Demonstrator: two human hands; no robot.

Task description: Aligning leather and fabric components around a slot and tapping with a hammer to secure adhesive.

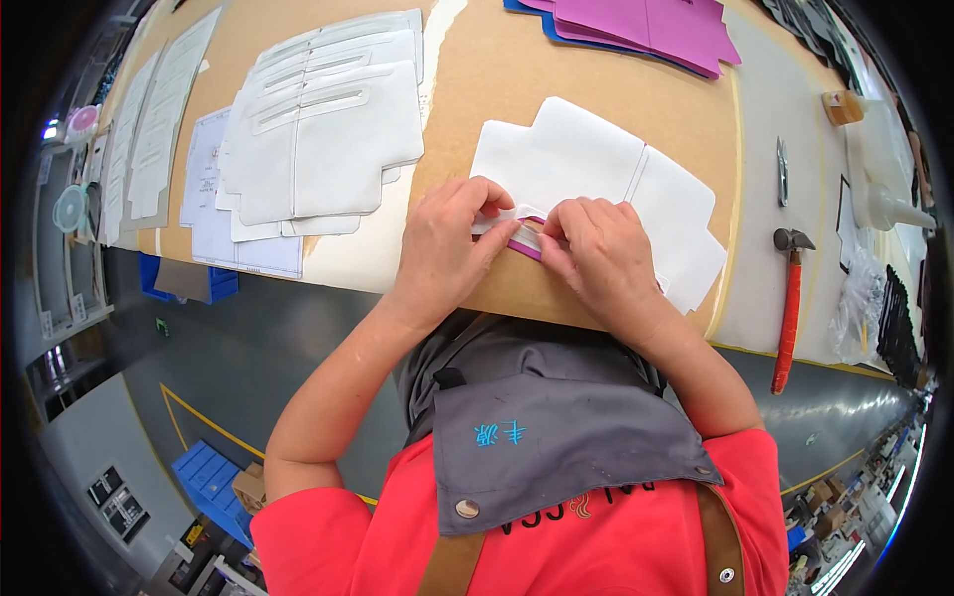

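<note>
A white cut-out panel (566, 149) with stepped edges and a stitched line lies before me on the tan work board (507, 293). At its near edge, a narrow purple-edged strip (526, 248) shows between my hands. My left hand (444, 238) is closed, thumb and fingers pinching the white material at the strip's left end. My right hand (604, 253) is closed too, pinching at the strip's right end and resting over the panel. My fingers hide part of the strip, so how it joins the panel cannot be made out.
Several similar white panels (348, 149) with slots overlap at the left, on a printed paper sheet (260, 253). Purple sheets (646, 35) lie at the far edge. To the right are a red-handled hammer (787, 318), a small metal tool (782, 171) and a white squeeze bottle (889, 211).
</note>
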